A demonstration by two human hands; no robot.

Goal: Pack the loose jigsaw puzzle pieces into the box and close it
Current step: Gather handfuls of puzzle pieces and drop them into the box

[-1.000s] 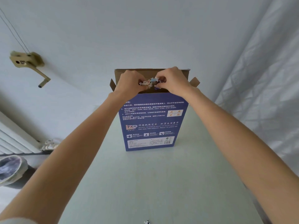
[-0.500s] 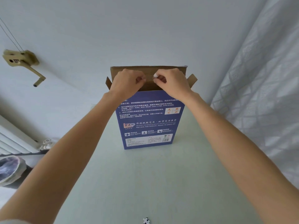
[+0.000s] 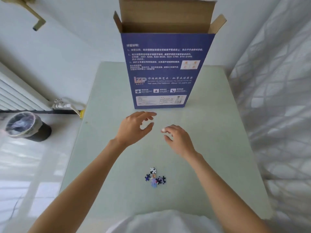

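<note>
Both hands have dropped from the box (image 3: 161, 71) mouth: left hand (image 3: 134, 127) and right hand (image 3: 176, 137), fingers loosely apart, empty; scoop the near puzzle pieces (image 3: 154, 178) together

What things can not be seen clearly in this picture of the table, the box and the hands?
- Inside of the box, head view: its blue front wall hides whatever lies in it.
- Puzzle pieces, head view: too small to count or to read their print.
- Left hand and right hand, head view: motion blur smears the fingers; a pale spot at the right fingertips cannot be identified.
- Box's rear flap: cut off by the top edge.
</note>
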